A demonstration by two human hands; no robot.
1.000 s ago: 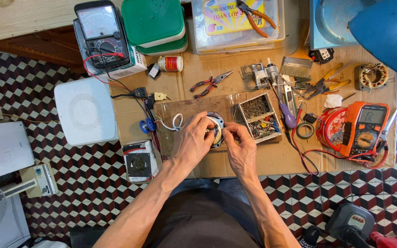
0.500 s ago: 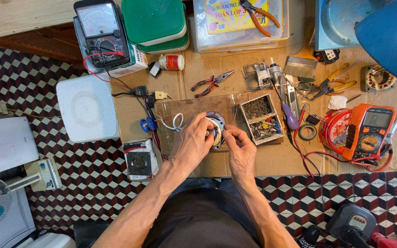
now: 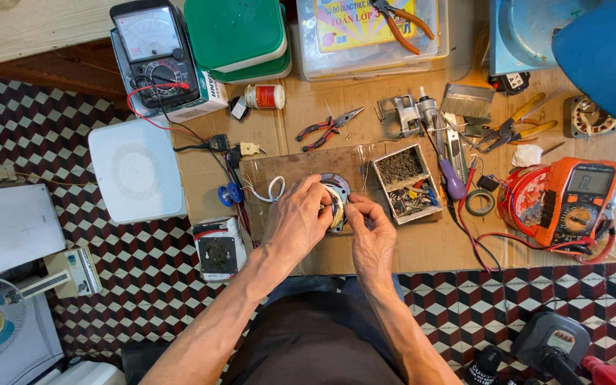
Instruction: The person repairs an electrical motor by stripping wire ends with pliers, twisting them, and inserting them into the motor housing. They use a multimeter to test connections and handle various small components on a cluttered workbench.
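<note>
The left hand curls over a small round motor part, its fingers wrapped on the near and left side of it, gripping it on a brown board. The right hand sits just to the right of the part, its fingertips pinched against the part's right edge; whether they pinch a wire or only the rim cannot be told. The part lies between the two hands, near the middle of the board.

Just beyond the left hand's knuckles a white wire loop lies on the board, close to a blue clip at the board's left edge. Right of the right hand, nearly touching its fingertips' side, stands an open tray of small parts, which closes off room on that side. Past the tray lie a purple-handled screwdriver and a roll of tape, and farther right an orange meter near the table's right edge.

Ahead of both hands, beyond the board's far edge, red-handled pliers lie on bare cardboard. The near edge of the table runs just under both wrists, with a strip of open tabletop right of the right wrist.
</note>
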